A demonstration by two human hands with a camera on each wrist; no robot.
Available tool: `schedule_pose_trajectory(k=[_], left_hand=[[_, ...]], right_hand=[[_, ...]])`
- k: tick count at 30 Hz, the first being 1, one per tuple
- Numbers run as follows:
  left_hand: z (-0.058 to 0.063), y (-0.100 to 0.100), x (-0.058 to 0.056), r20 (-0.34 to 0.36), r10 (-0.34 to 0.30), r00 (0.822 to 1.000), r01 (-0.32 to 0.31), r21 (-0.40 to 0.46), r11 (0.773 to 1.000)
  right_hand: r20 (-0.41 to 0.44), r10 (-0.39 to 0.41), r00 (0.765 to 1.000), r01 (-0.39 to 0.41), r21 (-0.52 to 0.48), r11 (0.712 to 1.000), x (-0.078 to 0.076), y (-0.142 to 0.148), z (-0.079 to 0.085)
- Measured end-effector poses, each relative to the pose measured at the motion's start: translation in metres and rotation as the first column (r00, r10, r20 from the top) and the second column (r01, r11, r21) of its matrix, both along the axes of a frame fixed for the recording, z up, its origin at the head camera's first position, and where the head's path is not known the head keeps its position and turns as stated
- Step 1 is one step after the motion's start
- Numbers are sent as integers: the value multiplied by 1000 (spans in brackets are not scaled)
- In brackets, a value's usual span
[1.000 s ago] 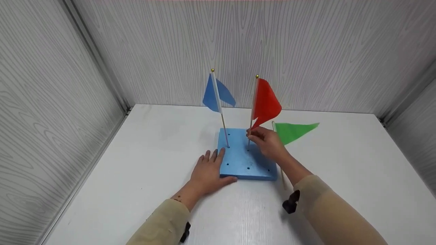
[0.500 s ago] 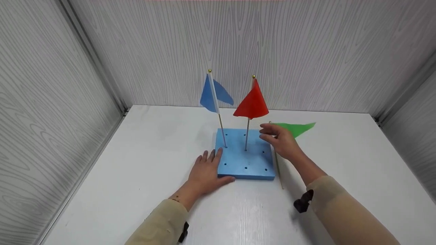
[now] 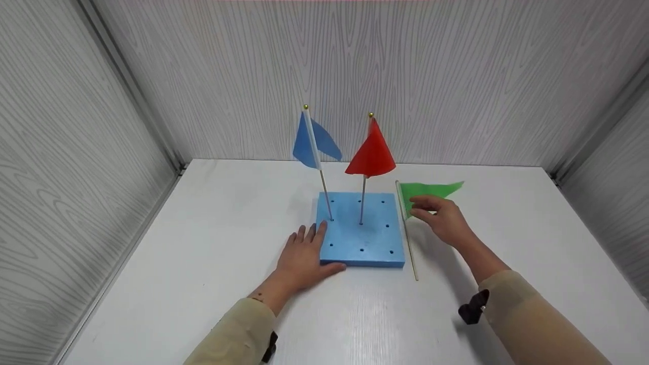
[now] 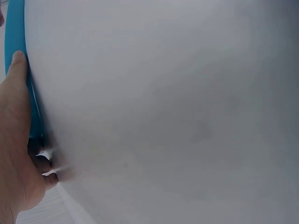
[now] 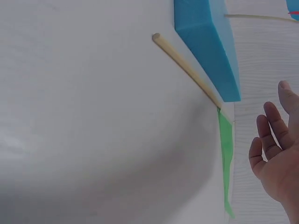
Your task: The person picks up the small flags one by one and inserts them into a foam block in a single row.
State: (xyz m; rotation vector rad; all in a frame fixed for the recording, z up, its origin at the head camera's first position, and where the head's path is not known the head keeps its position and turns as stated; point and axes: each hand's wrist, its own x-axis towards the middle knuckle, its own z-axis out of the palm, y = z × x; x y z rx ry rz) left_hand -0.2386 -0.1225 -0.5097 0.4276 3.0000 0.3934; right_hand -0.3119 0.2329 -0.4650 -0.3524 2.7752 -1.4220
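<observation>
A blue board (image 3: 350, 238) with small holes lies on the table, and a blue flag (image 3: 306, 144) and a red flag (image 3: 372, 154) stand in it, the blue one leaning left. My left hand (image 3: 303, 261) rests at the board's left side, fingers straight, index tip on its edge and thumb along the front. To the right of the board a green flag (image 3: 431, 189) lies flat, its wooden stick (image 5: 187, 67) running alongside. Over the green cloth hovers my right hand (image 3: 446, 220), fingers loosely bent and holding nothing; the right wrist view shows it apart from the stick.
The white table (image 3: 228, 228) extends around the board. Wood-grained panels (image 3: 253, 76) rise at the back and both sides. A black wrist device (image 3: 474, 306) sits at the right sleeve.
My right hand has let go of the red flag's stick and moved right to above the green flag. The red cloth has swung leftward. My left hand stays on the board.
</observation>
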Motion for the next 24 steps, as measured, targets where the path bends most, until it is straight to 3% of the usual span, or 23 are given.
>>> schedule_pose_trajectory(k=[12,24], left_hand=[[-1,-5,1,-14,-5,1000,5,5,1000],[-1,-6,2,-21,-14,1000,14,4,1000]], right_hand=[[128,45,991,-53,53,997,8,10,-26],[153,114,982,-124,60,990,12,10,-33]])
